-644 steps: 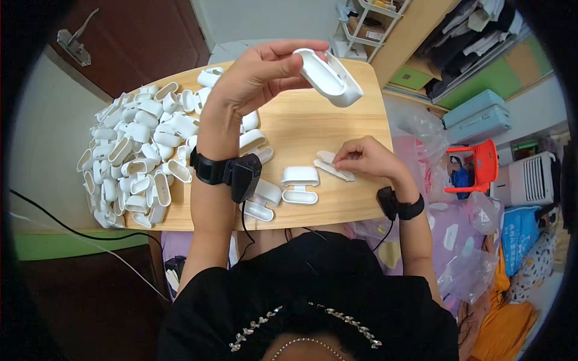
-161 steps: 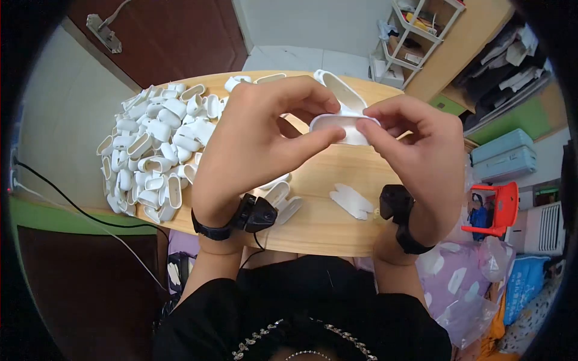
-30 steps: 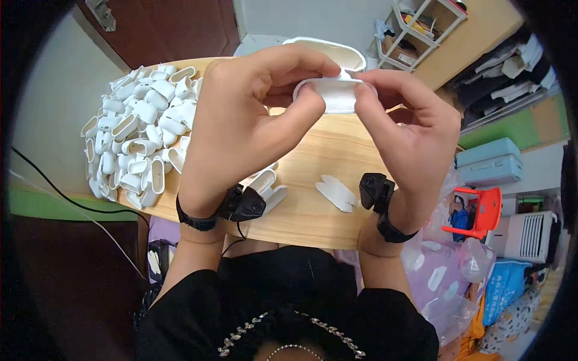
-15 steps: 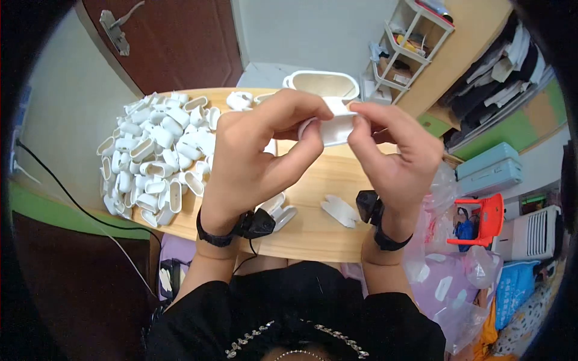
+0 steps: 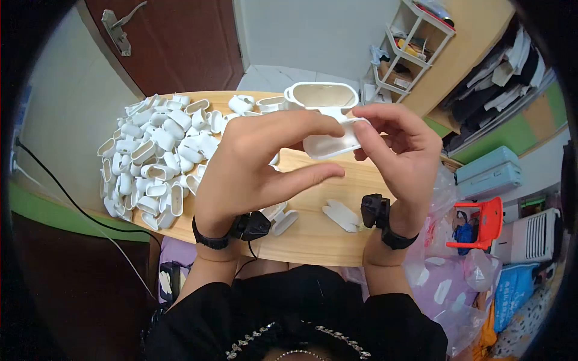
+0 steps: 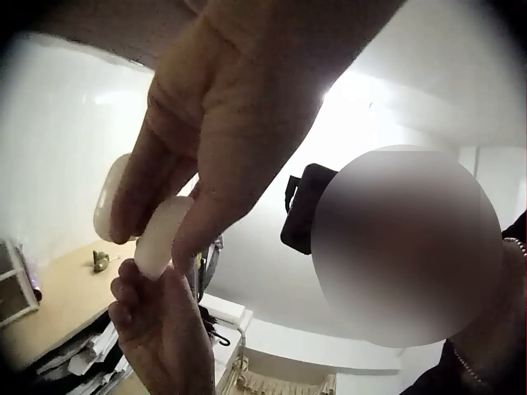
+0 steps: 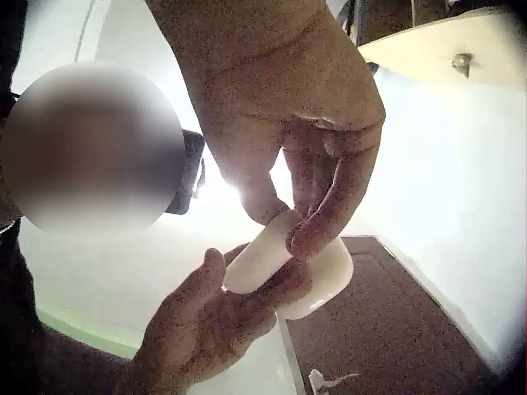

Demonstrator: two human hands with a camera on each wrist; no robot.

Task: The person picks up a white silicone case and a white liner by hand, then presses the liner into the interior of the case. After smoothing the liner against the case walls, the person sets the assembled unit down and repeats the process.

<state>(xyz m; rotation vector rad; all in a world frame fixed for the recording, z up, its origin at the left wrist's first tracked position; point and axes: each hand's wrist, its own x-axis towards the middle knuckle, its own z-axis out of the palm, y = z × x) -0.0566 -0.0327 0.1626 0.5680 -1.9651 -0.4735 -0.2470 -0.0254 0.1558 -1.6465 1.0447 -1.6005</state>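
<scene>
A white two-part earbud case cover (image 5: 330,144), spread at its hinge, is held up over the table, both hollow insides facing the head camera. My right hand (image 5: 404,147) pinches the right end of the smaller half between thumb and fingers. Across the hinge side of that half lies the index finger of my left hand (image 5: 244,165), its thumb stretched out below, apart from the cover. In the left wrist view the fingers of my left hand (image 6: 222,115) reach between the larger half (image 6: 107,210) and the smaller half. Flat white pieces (image 5: 341,215) with notched ends lie on the table below.
A large pile of white earbud case covers (image 5: 159,150) fills the left of the wooden table (image 5: 313,243). More covers lie near the front edge, partly behind my left wrist. A white shelf rack (image 5: 409,51) stands beyond the table, and a red chair (image 5: 481,222) to the right.
The left thumb has come off the smaller half, which both hands pinched half a second ago. Much earlier, the right hand was at the flat white pieces while the left held up a cover.
</scene>
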